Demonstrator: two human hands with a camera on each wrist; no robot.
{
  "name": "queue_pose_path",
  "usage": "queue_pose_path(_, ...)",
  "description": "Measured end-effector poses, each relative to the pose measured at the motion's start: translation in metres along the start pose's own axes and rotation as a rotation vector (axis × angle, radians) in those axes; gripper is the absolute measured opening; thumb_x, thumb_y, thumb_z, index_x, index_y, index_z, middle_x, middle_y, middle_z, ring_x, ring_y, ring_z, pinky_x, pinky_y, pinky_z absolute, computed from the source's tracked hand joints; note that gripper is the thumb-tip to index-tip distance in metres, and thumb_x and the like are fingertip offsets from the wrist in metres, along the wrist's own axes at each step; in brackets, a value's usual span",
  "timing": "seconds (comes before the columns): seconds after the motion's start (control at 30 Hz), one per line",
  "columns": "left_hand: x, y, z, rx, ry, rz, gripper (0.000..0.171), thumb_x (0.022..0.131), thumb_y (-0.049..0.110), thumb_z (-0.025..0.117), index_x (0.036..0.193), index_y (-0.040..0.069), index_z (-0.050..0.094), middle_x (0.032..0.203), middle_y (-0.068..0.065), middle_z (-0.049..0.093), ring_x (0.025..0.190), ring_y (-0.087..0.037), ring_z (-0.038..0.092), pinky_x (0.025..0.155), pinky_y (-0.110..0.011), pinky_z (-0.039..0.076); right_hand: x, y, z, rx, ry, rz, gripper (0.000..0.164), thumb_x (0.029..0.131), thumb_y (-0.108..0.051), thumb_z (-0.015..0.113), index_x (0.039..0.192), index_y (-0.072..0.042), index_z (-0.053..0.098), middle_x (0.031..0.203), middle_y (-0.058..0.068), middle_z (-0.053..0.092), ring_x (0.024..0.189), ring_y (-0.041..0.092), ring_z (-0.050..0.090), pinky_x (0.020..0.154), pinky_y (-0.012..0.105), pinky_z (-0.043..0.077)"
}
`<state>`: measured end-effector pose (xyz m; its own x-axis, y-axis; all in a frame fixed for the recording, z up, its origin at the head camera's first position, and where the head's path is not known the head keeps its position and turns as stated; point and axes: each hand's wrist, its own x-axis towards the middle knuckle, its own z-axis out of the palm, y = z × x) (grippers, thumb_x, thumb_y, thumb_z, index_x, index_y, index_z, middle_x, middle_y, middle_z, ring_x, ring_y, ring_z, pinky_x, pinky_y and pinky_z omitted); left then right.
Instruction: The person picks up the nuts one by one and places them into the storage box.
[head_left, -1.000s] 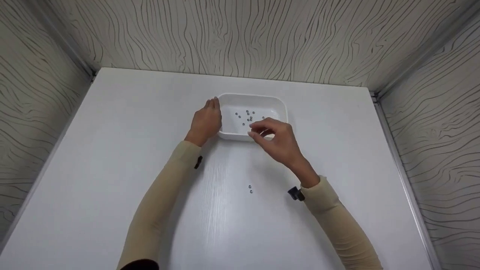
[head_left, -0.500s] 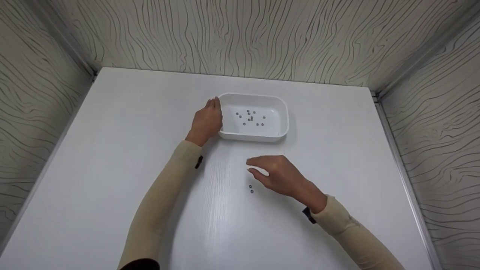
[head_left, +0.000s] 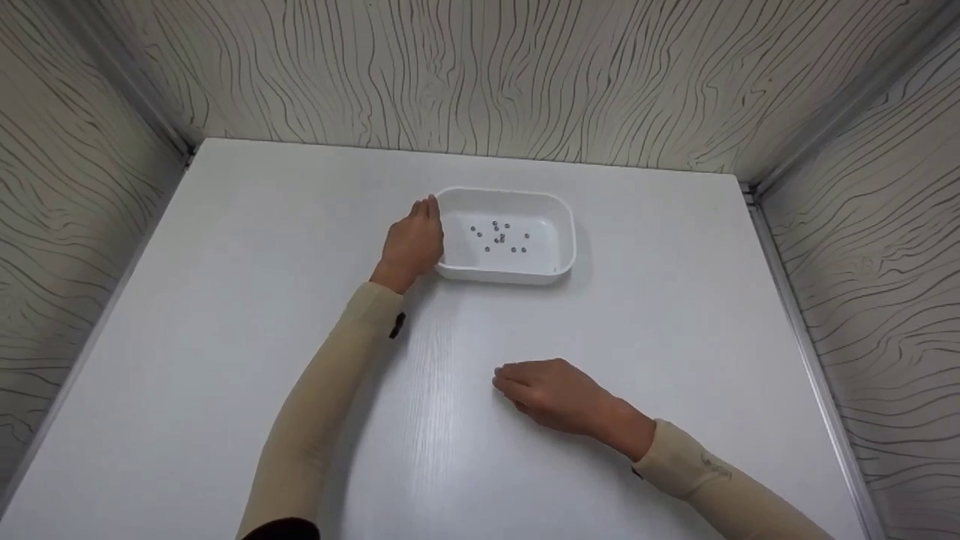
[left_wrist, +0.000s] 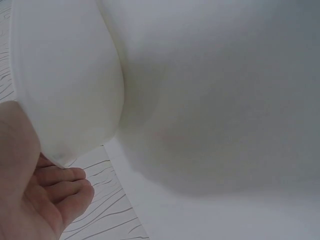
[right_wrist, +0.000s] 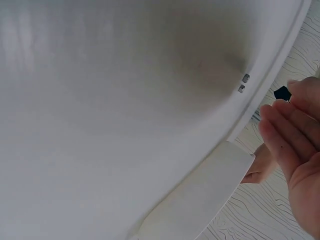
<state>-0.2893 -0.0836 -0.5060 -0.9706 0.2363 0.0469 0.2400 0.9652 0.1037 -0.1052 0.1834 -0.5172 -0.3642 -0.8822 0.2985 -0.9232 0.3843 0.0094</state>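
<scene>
A white plastic tub [head_left: 504, 277] stands near the back of the table, with several small silver bead-like pieces [head_left: 502, 238] scattered over its floor. My left hand [head_left: 414, 241] grips its left end; in the left wrist view the fingers [left_wrist: 65, 186] curl at the tub's rim. In front of the tub, my right hand [head_left: 559, 395] is low over the table, thumb and fingertips close together. Two loose silver pieces [right_wrist: 243, 83] lie on the table in the right wrist view, a little apart from the right fingers [right_wrist: 280, 137]; the hand hides them in the head view.
The white table [head_left: 225, 300] is enclosed by wood-grain patterned walls [head_left: 480, 82] at the back and both sides. Metal rails [head_left: 814, 352] run along the edges. Beige sleeves [head_left: 322, 405] cover both forearms.
My right hand has moved from over the tub's near rim down toward the front, onto the two loose pieces' spot, its fingers drawing together. The left hand has stayed at the tub.
</scene>
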Motion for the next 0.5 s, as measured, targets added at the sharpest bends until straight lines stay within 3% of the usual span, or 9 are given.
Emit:
queue_pose_path(0.3,0.0006,-0.0013,-0.0016,0.007,-0.008,0.010,0.054,0.113,0.018,0.041,0.158,-0.012,0.033,0.154,-0.030,0.052,0.145,-0.038,0.055,0.101,-0.043,0.063,-0.0079,-0.0005,0.0098,-0.294,-0.090,-0.165,0.040,0.083,-0.011,0.088,0.121,-0.010,0.076,0.120,0.001,0.080,0.112,0.011,0.076,0.092,0.022,0.063)
queue_pose_path(0.5,0.0011,-0.0004,-0.0015,0.007,-0.017,0.010,0.055,0.113,0.018,0.041,0.158,-0.012,0.032,0.154,-0.030,0.052,0.144,-0.038,0.055,0.102,-0.043,0.063,-0.0077,-0.0031,0.0108,-0.438,-0.165,-0.245,0.038,0.085,-0.018,0.087,0.121,-0.014,0.075,0.122,-0.003,0.079,0.115,0.008,0.074,0.092,0.019,0.062)
